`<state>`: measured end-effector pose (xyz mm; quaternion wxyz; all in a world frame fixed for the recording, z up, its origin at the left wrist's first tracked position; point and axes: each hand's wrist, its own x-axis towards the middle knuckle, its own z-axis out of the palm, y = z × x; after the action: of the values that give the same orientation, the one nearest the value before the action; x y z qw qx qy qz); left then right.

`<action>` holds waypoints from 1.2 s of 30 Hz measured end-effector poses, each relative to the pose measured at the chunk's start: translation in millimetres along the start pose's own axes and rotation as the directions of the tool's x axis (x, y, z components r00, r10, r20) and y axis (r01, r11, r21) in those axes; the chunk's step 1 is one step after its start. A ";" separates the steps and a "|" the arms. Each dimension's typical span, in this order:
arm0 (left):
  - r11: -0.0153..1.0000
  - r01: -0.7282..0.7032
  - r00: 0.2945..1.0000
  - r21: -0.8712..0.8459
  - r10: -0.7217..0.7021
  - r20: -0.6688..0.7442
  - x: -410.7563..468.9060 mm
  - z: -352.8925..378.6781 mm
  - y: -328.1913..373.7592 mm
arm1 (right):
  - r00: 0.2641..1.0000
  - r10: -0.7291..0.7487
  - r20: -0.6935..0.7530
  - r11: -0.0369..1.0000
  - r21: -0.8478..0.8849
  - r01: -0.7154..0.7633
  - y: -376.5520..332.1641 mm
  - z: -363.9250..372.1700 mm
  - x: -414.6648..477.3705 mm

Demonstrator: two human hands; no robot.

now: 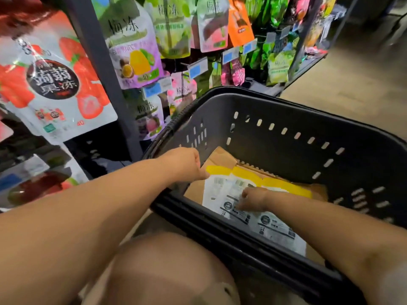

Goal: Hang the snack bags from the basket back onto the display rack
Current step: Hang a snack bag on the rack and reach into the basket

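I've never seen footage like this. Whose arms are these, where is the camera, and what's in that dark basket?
There is no machine here. These are a person's two bare arms, filmed by one wide-angle camera worn on the head, looking forward and down. A bent knee shows at the bottom. The dark basket stands beside a display rack hung with colourful snack bags. Inside the basket, flat bags with white printed backs and yellow tops lie on brown cardboard. The right hand reaches down onto those bags. The left hand is by the basket's rim, fingertips at a yellow corner. It is too blurred to say whether either hand has a firm hold.
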<state>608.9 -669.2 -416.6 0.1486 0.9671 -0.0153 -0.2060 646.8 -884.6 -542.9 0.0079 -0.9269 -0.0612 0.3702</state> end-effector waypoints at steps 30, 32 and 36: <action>0.999 0.009 1.000 -0.044 -0.009 0.001 -19.4 20.3 -6.2 | 0.665 0.747 -0.007 0.423 0.777 -0.467 100.4 16.4 13.7; 0.999 0.004 1.000 -0.047 -0.004 -0.006 -19.2 21.1 -6.4 | 0.717 0.697 -0.005 0.382 0.849 -0.365 94.4 22.8 17.1; 0.999 -0.002 1.000 -0.047 0.001 -0.006 -19.5 21.7 -6.7 | 0.824 0.558 -0.100 0.385 0.911 -0.150 72.7 22.3 18.1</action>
<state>582.1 -667.2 -429.8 0.1713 0.9640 -0.0108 -0.2031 652.3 -955.2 -575.9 0.4098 -0.8321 0.3440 0.1461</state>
